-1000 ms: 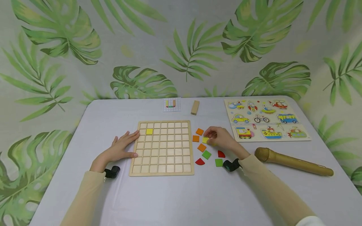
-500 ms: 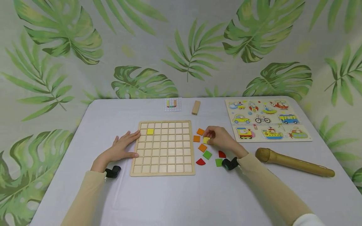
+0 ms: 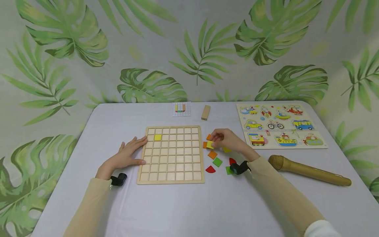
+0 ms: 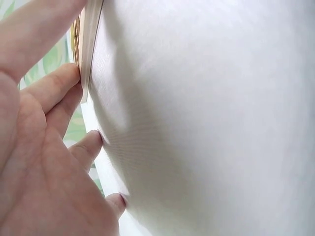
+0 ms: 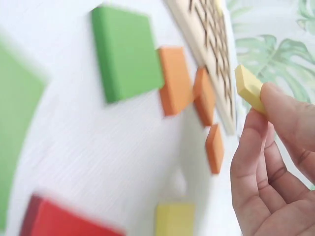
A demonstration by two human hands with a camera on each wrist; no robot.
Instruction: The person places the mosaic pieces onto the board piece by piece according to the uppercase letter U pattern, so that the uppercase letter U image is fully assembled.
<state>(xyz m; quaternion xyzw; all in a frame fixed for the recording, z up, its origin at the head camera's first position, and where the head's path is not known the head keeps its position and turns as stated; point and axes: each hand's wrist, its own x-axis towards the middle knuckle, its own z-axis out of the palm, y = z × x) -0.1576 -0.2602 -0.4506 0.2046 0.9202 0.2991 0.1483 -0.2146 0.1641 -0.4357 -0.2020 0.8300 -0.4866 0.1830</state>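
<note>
A wooden grid board (image 3: 171, 154) lies flat on the table, with one yellow square tile (image 3: 158, 137) in its second row. Along the board's left edge rests my left hand (image 3: 125, 156), fingers spread; in the left wrist view its fingertips touch the board's side and the cloth. My right hand (image 3: 226, 141) pinches a second yellow tile (image 5: 249, 89) between thumb and fingers, lifted off the table just right of the board. Below it lie orange tiles (image 3: 212, 154), green tiles (image 3: 217, 162) and red quarter-round pieces (image 3: 210, 169). Another yellow tile (image 3: 227, 149) is partly hidden by the right hand.
Behind the board lie a small pattern card (image 3: 181, 109) and a wooden block (image 3: 205, 112). A vehicle puzzle board (image 3: 279, 128) occupies the back right, with a gold microphone (image 3: 311, 171) in front of it. A leaf-print cloth (image 3: 198, 49) hangs behind the table.
My right hand has lifted the yellow tile from among the loose pieces and moved it slightly left, uncovering another yellow tile. My left hand stays at the board's edge.
</note>
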